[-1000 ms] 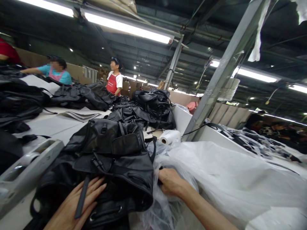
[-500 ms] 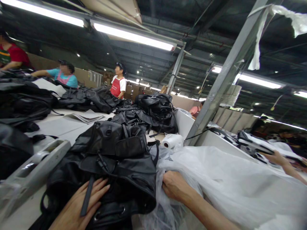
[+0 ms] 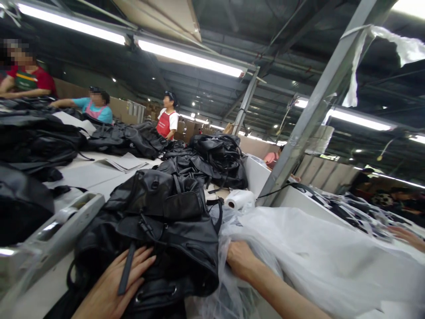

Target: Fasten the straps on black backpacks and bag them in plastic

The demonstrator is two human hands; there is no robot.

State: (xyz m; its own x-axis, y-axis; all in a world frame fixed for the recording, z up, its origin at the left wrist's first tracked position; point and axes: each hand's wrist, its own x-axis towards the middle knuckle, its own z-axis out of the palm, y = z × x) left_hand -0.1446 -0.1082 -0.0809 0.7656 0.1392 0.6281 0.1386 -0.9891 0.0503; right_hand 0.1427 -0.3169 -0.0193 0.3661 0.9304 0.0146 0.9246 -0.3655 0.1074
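Note:
A black leather-look backpack (image 3: 172,226) lies in front of me with its drawstring mouth gaping toward me. My left hand (image 3: 124,274) rests on it near the opening, fingers stretched out, holding nothing. A narrow black strap end (image 3: 126,270) hangs across the back of that hand. To the right of the backpack, my right hand (image 3: 241,260) is curled into thin clear plastic (image 3: 229,288) that looks like bags. Its fingertips are hidden by the plastic and the hand itself.
More black backpacks (image 3: 215,159) are heaped behind, beside sheets of paper (image 3: 122,163). A white roll (image 3: 238,198) stands past the plastic. A metal machine arm (image 3: 66,230) is at left, a slanted post (image 3: 299,133) at right. Several co-workers (image 3: 168,117) work around; one person's hand (image 3: 407,237) shows far right.
My view has shifted slightly, so the scene sits a little further right. Both my hands keep their places. The co-worker's hand at far right has moved off the straps there.

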